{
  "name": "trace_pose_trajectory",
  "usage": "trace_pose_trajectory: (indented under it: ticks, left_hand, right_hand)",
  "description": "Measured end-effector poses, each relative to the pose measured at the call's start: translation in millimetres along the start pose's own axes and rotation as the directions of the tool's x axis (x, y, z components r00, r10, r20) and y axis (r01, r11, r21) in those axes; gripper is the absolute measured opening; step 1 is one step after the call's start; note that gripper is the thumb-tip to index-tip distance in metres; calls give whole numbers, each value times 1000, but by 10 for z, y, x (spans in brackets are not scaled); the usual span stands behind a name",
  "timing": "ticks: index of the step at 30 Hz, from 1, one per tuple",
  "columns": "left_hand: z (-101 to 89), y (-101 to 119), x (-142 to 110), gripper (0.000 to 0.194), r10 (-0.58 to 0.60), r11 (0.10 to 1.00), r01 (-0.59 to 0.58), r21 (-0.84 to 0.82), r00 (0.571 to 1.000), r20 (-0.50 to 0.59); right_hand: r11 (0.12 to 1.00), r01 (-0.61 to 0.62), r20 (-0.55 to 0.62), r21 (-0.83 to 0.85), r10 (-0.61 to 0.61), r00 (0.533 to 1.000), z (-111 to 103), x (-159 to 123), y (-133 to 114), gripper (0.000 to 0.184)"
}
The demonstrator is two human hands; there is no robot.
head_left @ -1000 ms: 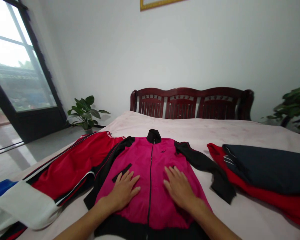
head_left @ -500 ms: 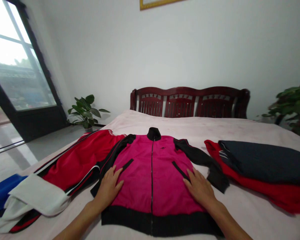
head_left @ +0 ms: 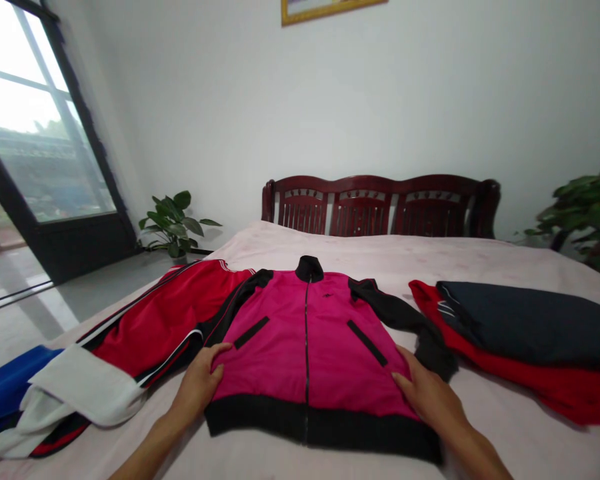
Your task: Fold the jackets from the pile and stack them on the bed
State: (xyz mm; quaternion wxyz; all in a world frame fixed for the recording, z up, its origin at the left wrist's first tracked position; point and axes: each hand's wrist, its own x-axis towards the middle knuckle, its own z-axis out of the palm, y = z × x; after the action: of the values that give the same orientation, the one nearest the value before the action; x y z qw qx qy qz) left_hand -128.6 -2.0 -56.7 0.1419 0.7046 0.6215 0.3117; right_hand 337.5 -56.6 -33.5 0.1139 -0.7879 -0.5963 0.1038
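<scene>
Nearest to the camera, the left hand [head_left: 195,389] and the right hand [head_left: 430,400] have moved down and outward from the chest, so they now rest at the two side edges of the pink track jacket [head_left: 275,370], just above its ribbed black hem [head_left: 305,427]. Both hands are open with the fingers spread, and they are pinching nothing. The jacket lies on its back on the bed [head_left: 505,443] with the zipper closed, and both pocket slits are now uncovered. Left of the jacket lies a red track garment [head_left: 150,337], with a white cloth [head_left: 85,390] and a blue cloth [head_left: 10,380] beyond it. Right of the jacket, a dark navy garment [head_left: 525,320] sits on a red garment [head_left: 505,367]. Far behind the jacket stands a dark wooden headboard [head_left: 380,210].
</scene>
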Motion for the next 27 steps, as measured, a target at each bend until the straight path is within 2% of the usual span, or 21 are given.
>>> trace_pose_trajectory:
  ticks: [3,5,8,11,14,16,18,20,23,24,27]
  left_hand:
    - [36,-26,-23,41,-8,997,6,71,1000,27]
    - [33,10,-24,39,-15,993,5,121,997,79]
    - [-52,134,18,42,-31,981,10,195,994,103]
    - [-210,245,105,48,-42,946,46,322,999,-17]
    - [-357,240,209,46,-19,837,81,541,993,-120]
    - [-414,178,271,48,-51,757,109,644,993,-108]
    - [-436,104,319,45,-114,738,115,665,992,-45]
    - [-439,44,360,33,-173,802,142,580,985,-2]
    - [-473,-9,438,8,-289,926,293,237,956,-52]
    - [-506,-20,477,5,-325,936,331,120,943,-71]
    - [-681,-28,656,15,-387,920,372,-125,913,-126]
  right_hand:
    - [996,0,3,-86,1,1000,31,-31,23,55]
    - [979,9,-35,-201,-16,999,8,-41,-39,52]
    - [930,85,-179,-356,-157,971,-45,-43,-260,47]
    - [911,274,-237,-308,-353,905,15,-70,-565,52]
    - [831,528,-140,-174,-552,822,246,-135,-799,57]
    - [777,621,-49,-103,-628,777,432,-181,-866,55]
    - [760,646,5,-72,-647,762,576,-213,-872,53]
    - [765,640,6,-70,-641,767,649,-230,-852,53]
    - [774,628,-34,-80,-631,775,669,-239,-825,51]
    - [775,626,-52,-85,-631,774,672,-241,-820,50]
    - [772,628,-106,-96,-635,765,712,-244,-807,48]
